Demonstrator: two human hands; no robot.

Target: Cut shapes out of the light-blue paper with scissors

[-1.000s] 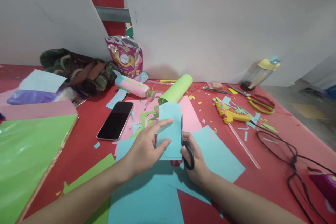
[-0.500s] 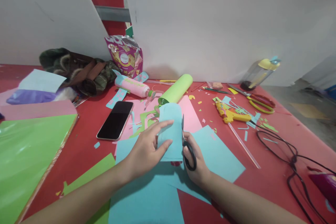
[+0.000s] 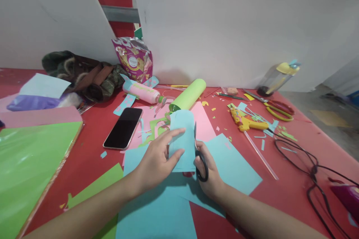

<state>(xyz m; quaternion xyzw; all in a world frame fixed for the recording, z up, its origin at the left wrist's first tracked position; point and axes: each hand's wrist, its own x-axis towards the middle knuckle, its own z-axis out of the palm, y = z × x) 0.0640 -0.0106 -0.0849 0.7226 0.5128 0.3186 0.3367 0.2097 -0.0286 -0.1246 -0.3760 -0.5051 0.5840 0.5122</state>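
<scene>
1. While the left hand point(image 3: 157, 158) grasps a light-blue paper piece point(image 3: 182, 138) with a rounded top, the right hand point(image 3: 210, 173) has its fingers wrapped around the black handle of the scissors point(image 3: 205, 164). That paper is the landmark for every place below.
2. The left index finger and thumb lie across its face from the left, presumably to keep it flat and leave its right edge free for the blades.
3. The scissors stand along that right edge, tips pointing away from the person, which seems to suit a lengthwise trim.
4. Beneath and in front of it, light-blue sheets point(image 3: 154, 209) cover part of the red table point(image 3: 207, 218); just behind it lies a light-green cylinder point(image 3: 189, 95).
5. To its left is a smartphone point(image 3: 123, 129); well to its right, a yellow glue gun point(image 3: 249, 123) rests among paper scraps, perhaps parked there to keep the working spot free.
6. The remaining left fingers are hidden behind it, and whether the blades bite into its edge or merely run beside it is hard to tell.
7. Below its lower edge, a small red object point(image 3: 187, 174) is mostly covered, so I cannot say what it is; far right of it, a purple item point(image 3: 346, 198) is cut off.
</scene>
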